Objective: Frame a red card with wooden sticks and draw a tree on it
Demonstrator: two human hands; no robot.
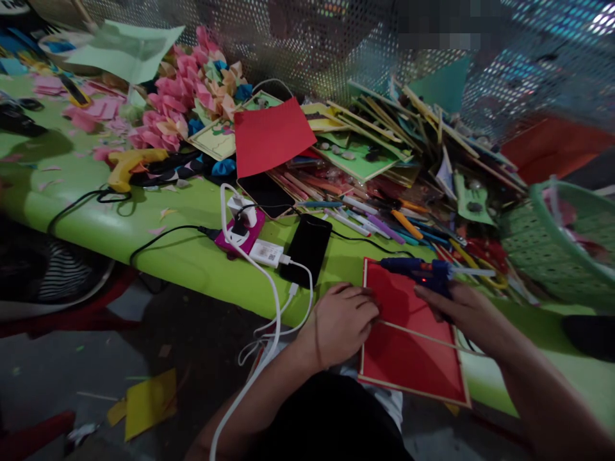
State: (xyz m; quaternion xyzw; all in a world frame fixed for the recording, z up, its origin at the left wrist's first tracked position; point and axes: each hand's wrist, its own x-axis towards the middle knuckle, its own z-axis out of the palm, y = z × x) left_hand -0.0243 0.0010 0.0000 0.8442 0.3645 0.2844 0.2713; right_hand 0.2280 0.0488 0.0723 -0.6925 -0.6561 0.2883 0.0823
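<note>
Red rectangular card with pale stick edging [408, 363]: lying partly over the green tabletop's [192, 275] near edge.
Left hand [342, 325]: curling narrowly, holding a thin pale stick [420, 335] by one end.
Right hand [473, 314]: gripping a dark-blue glue gun [423, 271].

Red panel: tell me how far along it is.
Done: pale strips line the left and bottom of the red panel. In hand: a thin stick at the left hand, a glue gun in the right hand. Remaining, seemingly: securing that stick, which overhangs the right edge.

The right hand [464, 310] grips a glue gun [425, 272] (dark blue) — over red card [408, 362].
</note>
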